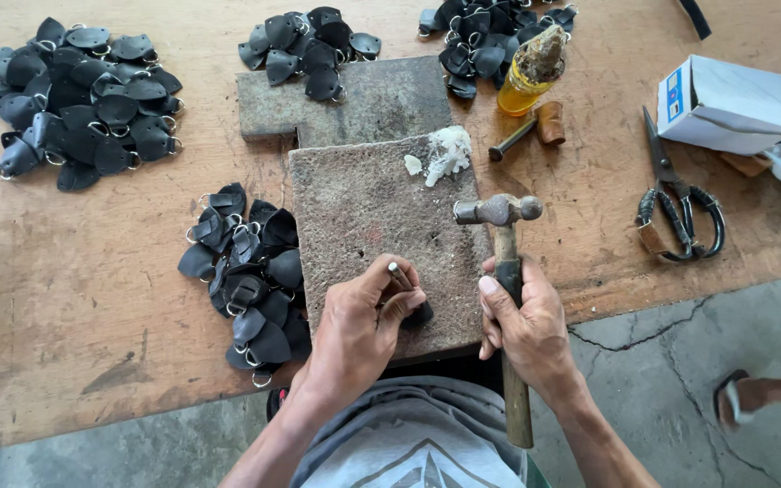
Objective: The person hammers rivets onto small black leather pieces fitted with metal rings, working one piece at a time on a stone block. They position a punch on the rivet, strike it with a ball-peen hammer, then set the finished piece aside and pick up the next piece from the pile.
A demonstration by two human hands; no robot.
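My left hand (pixel 359 321) pinches a thin metal punch (pixel 399 274) upright over a small black leather piece (pixel 419 314) lying on a worn stone block (pixel 363 217). A hammer is gripped in my right hand (pixel 526 321); its wooden handle (pixel 517 398) runs down toward me. The metal hammer head (pixel 499 211) is raised above the block, a little right of the punch. A heap of black leather tabs with metal rings (pixel 248 276) lies just left of the block, close to my left hand.
More heaps of black tabs lie at far left (pixel 83 99), top centre (pixel 309 45) and top right (pixel 485 36). A second stone slab (pixel 354 99), white wax lump (pixel 449 154), yellow bottle (pixel 526 77), scissors (pixel 680 212) and white box (pixel 725 104) sit on the wooden board (pixel 65 298).
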